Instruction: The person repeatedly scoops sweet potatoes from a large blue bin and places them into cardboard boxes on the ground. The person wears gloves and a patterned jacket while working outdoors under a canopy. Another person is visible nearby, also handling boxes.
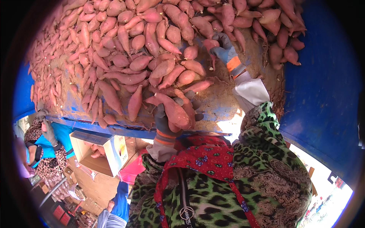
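Several sweet potatoes (pixel 174 109) lie bunched in my left hand (pixel 165 119), palm up at the near edge of a soil-covered blue table (pixel 211 109). A grey-coated work glove with an orange-striped cuff covers that hand. Farther forward and to the right, my right hand (pixel 223 48) is gloved the same way. Its fingers are closed on a small sweet potato (pixel 210 44) with a thin root tail hanging down. Loose sweet potatoes (pixel 162 68) lie on the table just left of my right hand and beyond my left.
A large heap of sweet potatoes (pixel 114 34) spreads across the back and left. Blue metal sides (pixel 319 85) bound the table. Below its edge at left stands an open cardboard box (pixel 99 151) with sweet potatoes inside. Another gloved person (pixel 48 145) is at the far left.
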`<state>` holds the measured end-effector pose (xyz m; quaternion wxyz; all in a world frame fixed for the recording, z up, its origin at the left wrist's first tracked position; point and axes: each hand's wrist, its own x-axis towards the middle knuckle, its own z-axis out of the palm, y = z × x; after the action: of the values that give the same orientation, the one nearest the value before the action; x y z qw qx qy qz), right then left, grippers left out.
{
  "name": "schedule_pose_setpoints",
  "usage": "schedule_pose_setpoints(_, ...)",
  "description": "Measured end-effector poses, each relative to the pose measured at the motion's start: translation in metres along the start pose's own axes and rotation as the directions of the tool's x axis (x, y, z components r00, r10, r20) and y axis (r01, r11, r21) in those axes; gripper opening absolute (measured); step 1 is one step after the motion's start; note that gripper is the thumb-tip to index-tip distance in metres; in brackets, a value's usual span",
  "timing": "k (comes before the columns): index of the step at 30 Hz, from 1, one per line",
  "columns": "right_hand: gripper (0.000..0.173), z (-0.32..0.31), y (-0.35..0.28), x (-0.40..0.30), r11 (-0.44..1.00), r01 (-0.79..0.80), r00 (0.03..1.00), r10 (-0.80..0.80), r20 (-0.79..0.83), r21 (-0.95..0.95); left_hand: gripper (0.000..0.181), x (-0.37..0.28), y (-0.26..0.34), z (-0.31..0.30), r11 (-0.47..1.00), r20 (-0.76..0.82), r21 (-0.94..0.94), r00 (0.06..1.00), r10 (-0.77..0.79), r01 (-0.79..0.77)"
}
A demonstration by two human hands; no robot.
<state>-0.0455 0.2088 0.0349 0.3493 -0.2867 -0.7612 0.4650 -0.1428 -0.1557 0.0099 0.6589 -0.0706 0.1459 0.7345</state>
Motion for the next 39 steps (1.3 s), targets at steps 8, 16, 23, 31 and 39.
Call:
schedule_pose_setpoints(8, 0.034, 0.048, -0.091, 0.021, 0.203, 0.660, 0.731, 0.049, 0.681, -0.723, 0.053, -0.018, -0.023, 0.050, 0.622, -0.054, 0.758, 0.932, 0.358, -0.195)
schedule_pose_setpoints(16, 0.066, 0.018, -0.127, 0.045, 0.656, 0.235, 0.858, 0.207, 0.470, -0.717, 0.044, -0.028, -0.016, 0.046, 0.762, 0.048, 0.356, 0.825, 0.563, -0.541)
schedule_pose_setpoints(23, 0.061, 0.077, -0.220, -0.093, 0.970, 0.189, 0.660, -0.242, 0.711, 0.155, 0.056, -0.056, 0.005, 0.062, 0.787, 0.185, -0.260, 0.772, 0.609, -0.559)
schedule_pose_setpoints(31, 0.072, 0.216, -0.266, -0.233, 0.891, 0.286, 0.212, -0.418, 0.883, 0.353, 0.066, -0.224, -0.010, 0.036, 0.626, -0.563, 0.227, 0.424, 0.710, -0.746)
schedule_pose_setpoints(39, 0.080, 0.277, -0.271, -0.437, 0.850, -0.157, -0.513, -0.506, 0.694, 0.503, 0.055, -0.390, -0.212, -0.040, 0.217, -0.804, 0.272, -0.097, 0.587, -0.938)
